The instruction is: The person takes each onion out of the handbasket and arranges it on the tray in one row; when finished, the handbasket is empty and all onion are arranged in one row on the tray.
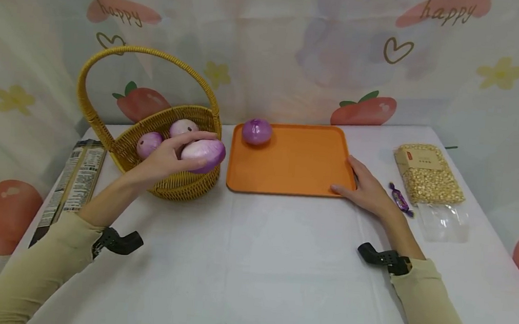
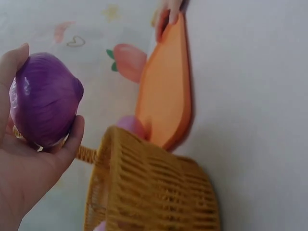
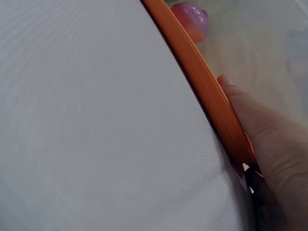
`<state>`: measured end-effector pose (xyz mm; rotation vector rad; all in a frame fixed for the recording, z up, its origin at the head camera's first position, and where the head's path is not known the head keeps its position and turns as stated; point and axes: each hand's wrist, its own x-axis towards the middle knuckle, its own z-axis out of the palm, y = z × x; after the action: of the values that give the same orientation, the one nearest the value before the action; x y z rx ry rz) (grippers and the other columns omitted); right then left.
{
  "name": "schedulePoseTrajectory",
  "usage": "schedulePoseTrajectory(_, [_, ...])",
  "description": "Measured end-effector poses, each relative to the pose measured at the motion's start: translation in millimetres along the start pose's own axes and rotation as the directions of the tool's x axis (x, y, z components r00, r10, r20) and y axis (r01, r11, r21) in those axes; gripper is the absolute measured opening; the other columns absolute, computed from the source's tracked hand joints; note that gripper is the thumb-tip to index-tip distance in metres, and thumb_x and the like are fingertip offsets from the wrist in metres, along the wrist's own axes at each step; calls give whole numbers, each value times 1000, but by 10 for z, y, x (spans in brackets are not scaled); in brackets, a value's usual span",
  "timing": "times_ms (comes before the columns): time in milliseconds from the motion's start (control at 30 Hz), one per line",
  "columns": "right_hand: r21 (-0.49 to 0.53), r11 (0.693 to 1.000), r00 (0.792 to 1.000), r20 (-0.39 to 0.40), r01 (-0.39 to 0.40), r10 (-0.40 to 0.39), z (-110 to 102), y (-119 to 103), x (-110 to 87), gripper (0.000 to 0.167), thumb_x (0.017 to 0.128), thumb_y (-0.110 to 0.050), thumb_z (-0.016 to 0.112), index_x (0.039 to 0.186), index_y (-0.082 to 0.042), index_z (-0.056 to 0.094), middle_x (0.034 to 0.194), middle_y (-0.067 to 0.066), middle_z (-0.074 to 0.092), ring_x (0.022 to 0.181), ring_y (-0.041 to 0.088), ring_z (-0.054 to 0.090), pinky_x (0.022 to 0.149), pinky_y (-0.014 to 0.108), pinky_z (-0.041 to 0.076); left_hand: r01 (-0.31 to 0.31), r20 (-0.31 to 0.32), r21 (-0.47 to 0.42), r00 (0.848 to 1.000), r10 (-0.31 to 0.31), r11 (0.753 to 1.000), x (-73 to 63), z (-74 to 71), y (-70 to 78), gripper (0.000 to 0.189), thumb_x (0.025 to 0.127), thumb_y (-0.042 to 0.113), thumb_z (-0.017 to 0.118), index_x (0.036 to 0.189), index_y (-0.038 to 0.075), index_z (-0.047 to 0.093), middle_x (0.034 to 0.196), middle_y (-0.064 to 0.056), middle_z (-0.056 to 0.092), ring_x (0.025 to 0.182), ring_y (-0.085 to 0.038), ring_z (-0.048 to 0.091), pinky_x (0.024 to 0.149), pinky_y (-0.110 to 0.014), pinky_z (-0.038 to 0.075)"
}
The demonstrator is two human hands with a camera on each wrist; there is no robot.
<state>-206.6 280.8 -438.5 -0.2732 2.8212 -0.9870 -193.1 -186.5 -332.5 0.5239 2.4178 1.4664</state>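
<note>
1. Your left hand (image 1: 165, 155) held the purple onion (image 1: 206, 158) between thumb and curled fingers, parted about as wide as the onion, up by the right rim of the wicker basket (image 1: 183, 190), which stood toward the far left corner of the tabletop (image 1: 255, 264)
2. Your right hand (image 1: 368, 191) rested at the near right corner of the orange tray (image 1: 296, 165), which lay along the tabletop's far edge; its thumb and fingers looked fairly straight and spread wide around that corner
3. The held onion seemed likely to feel firm, not very heavy, and slippery, since its skin was glossy; a loose pinch might have let it roll, and squeezing hard could have marked it. Its widest part, with thumb opposite fingers, looked the best place for your hold
4. The left wrist view showed you its deep purple side and pointed end, apart from the basket's wall; the head view showed mostly its pale side, but gave you both basket onions (image 1: 149, 144) plainly
5. The right wrist view gave you the tray's outer wall close up, with your thumb at it and the tray onion (image 1: 256, 132) beyond the rim, but no held onion
</note>
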Motion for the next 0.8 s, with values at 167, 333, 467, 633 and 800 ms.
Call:
schedulePoseTrajectory(167, [-4,1000,1000,-4,-1,1,1,8,5,102,87,-47,68,156,-4,7,161,23,11,148,43,13,118,60,15,-69,40,-51,997,71,996,83,128,75,53,89,27,69,139,28,51,145,1,41,127,-24,44,103,-49,46])
schedulePoseTrajectory(333, [-5,1000,1000,1,-5,5,19,18,7,102,87,-48,68,156,-4,7,161,23,11,148,43,13,118,60,15,-95,77,-108,992,103,990,141,247,125,54,89,28,68,140,28,49,146,4,43,127,-23,47,103,-44,47])
schedulePoseTrajectory(467, [-3,1000,1000,0,-6,6,17,17,5,102,87,-49,67,156,-5,7,162,23,11,148,42,13,118,59,15,-122,88,-165,987,138,979,198,343,199,53,89,26,69,139,28,50,145,6,46,124,-22,50,102,-40,48])
schedulePoseTrajectory(633, [0,1000,1000,-8,-4,4,-2,16,-2,101,87,-47,68,156,-5,7,162,22,11,149,42,13,118,59,14,-174,84,-218,977,196,960,292,501,308,53,88,23,71,138,22,52,141,0,47,119,-24,53,98,-38,50])
schedulePoseTrajectory(800, [5,1000,1000,-1,-3,3,2,3,-10,101,87,-47,68,156,-4,7,161,23,12,148,43,13,118,60,15,-209,72,-248,970,233,946,371,656,366,52,88,19,71,136,21,53,142,-1,47,119,-24,54,98,-39,50])
